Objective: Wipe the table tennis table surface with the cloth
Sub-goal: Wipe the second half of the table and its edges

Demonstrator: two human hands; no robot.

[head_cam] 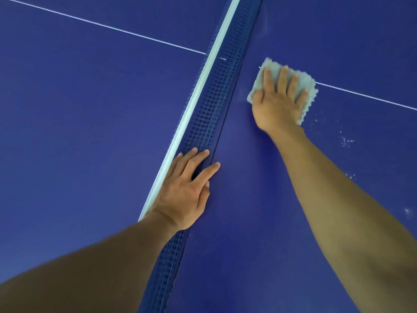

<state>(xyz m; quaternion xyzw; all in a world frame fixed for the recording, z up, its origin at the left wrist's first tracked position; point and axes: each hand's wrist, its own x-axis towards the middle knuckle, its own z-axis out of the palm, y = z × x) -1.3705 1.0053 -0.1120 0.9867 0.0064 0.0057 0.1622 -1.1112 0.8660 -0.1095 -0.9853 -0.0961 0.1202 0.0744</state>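
The dark blue table tennis bench (90, 98) fills the whole view, crossed by a thin white centre line (112, 28) running from 10 o'clock towards 4 o'clock. A blue mesh net with a white top band (209, 105) cuts across the bench from 12 o'clock down to 6 o'clock and splits it into two halves.

Both bare forearms reach in from the bottom edge. The left grip (182, 190) lies just below centre, at about 6 o'clock. Its fingers are straight and spread over the net's mesh and band, holding nothing, and it looks to be bracing the net or the person's lean.

The right grip (278, 102) is at about 2 o'clock on the right half, flat and open. Its extended fingers press a pale green, nubbly square cloth (270, 64) onto the bench. The cloth sits on the white line, just beside the foot of the net.

Small white specks (346, 141) dot the surface at 3 to 4 o'clock, near the cloth but clear of it.

The step in hand appears to be wiping the right half close to the net. The next move likely calls for steady downward pressure while the cloth is drawn towards the specks. The strokes should overlap, and the cloth should stay flat under the palm so it does not bunch.
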